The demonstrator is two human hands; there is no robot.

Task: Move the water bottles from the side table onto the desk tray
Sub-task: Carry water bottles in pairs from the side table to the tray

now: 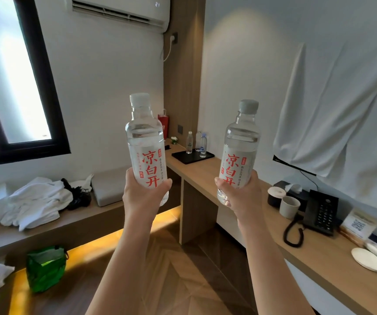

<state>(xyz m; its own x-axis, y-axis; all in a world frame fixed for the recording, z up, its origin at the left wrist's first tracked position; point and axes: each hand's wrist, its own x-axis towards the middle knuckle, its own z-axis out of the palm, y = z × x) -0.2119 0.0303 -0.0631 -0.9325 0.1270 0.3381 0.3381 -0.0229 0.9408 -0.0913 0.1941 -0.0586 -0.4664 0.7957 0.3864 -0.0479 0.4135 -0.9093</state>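
We hold two water bottles upright, one per hand: left hand [145, 192] wrapped around left bottle [145, 144], right hand [243, 194] wrapped around right bottle [242, 151], both mid-air. At 12 o'clock beyond them, one black tray [196, 158] on the desk [208, 176] carries three small bottles [203, 144]. One telephone [321, 212] sits at 3 o'clock.

Two clear water bottles, full, grey-white caps on, white labels with large red characters. Left bottle [146, 146] upright, held low on its body, raised in mid-air. Right bottle [238, 153] tilted slightly, likewise held near its base. Black tray [184, 158] lies flat on the wooden bench [208, 176] beyond, carrying two small bottles [189, 142].
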